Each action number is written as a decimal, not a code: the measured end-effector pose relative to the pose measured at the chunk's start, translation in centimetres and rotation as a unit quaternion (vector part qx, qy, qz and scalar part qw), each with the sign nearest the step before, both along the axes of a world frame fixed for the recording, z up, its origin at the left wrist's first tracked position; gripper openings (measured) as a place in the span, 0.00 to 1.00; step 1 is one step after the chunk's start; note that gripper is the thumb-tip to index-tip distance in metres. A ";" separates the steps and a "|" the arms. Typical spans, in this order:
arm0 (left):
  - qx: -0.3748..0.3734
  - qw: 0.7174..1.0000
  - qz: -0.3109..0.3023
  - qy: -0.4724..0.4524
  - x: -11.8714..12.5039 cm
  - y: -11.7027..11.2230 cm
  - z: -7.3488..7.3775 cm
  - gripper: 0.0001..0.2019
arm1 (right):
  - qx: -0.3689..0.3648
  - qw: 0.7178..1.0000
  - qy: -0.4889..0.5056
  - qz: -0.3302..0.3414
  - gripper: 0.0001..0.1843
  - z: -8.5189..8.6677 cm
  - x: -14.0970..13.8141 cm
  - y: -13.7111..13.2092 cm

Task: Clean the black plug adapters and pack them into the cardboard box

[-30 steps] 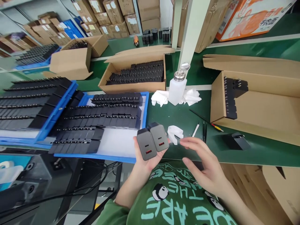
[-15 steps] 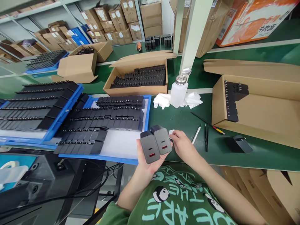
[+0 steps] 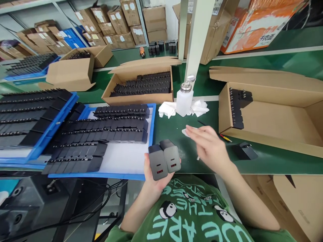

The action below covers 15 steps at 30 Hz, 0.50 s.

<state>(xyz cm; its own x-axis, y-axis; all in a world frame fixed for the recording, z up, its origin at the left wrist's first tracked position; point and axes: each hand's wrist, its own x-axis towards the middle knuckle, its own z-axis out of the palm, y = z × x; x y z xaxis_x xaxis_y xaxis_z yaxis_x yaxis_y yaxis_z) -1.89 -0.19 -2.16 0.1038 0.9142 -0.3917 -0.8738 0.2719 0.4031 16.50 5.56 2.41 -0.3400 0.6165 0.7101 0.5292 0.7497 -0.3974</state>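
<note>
Two grey-and-black charger blocks (image 3: pixel 164 160) rest side by side in my left hand (image 3: pixel 156 181), their port faces turned up toward me. Each face has a narrow slot and a red port. My right hand (image 3: pixel 210 146) is raised over the bench, to the right of the chargers and apart from them. Between its fingers sits a small white wipe (image 3: pixel 186 132), pinched near the fingertips. Under that hand the pen and tweezers are mostly hidden. A single black charger (image 3: pixel 244 151) lies on the bench at the right.
A blue tray (image 3: pixel 152 127) with rows of black chargers stands at the left, beside another loaded tray. Behind are a carton of chargers (image 3: pixel 138 98), a white pump bottle (image 3: pixel 184 101) and crumpled tissues (image 3: pixel 167 109). An open carton (image 3: pixel 277 117) at the right holds several chargers.
My right hand has moved away from the chargers, up and to the right, with the white wipe in its fingers. My left hand still holds both chargers. The view has shifted slightly.
</note>
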 end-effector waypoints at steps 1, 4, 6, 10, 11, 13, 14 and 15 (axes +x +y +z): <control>0.006 1.000 0.001 0.000 0.0 0.0 0.2 0.34 | 0.001 1.000 0.028 -0.007 0.32 0.2 0.1 -0.2; 0.015 1.000 0.006 0.006 0.1 0.1 0.8 0.29 | 0.013 0.997 0.037 0.069 0.33 1.7 -0.8 -1.8; 0.019 1.000 0.006 0.012 0.2 0.2 1.1 0.24 | 0.009 0.990 0.001 0.140 0.32 2.4 -2.0 -2.8; 0.018 0.999 0.005 0.030 0.1 0.4 1.2 0.25 | 0.006 0.985 0.003 0.173 0.29 2.0 -2.8 -3.8; 0.018 0.999 0.006 0.041 0.0 0.4 1.2 0.27 | 0.006 0.984 0.005 0.178 0.29 1.7 -2.5 -4.0; 0.021 0.998 0.010 0.065 -0.2 0.5 1.1 0.29 | -0.015 0.981 0.007 0.193 0.30 1.6 -1.7 -4.3; 0.023 0.997 0.012 0.075 -0.3 0.5 1.1 0.29 | -0.030 0.981 0.011 0.193 0.29 1.7 -1.4 -4.4; 0.025 0.996 0.013 0.083 -0.3 0.5 1.1 0.30 | -0.044 0.982 0.017 0.185 0.29 1.9 -1.2 -4.4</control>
<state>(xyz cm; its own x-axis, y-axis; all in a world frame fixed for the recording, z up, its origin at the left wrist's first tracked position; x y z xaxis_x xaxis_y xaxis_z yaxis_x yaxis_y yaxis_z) -2.22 0.27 -1.07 0.0182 0.9347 -0.3550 -0.8005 0.2263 0.5549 15.30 1.11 4.31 -0.5293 0.5141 0.6750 0.2119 0.8504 -0.4815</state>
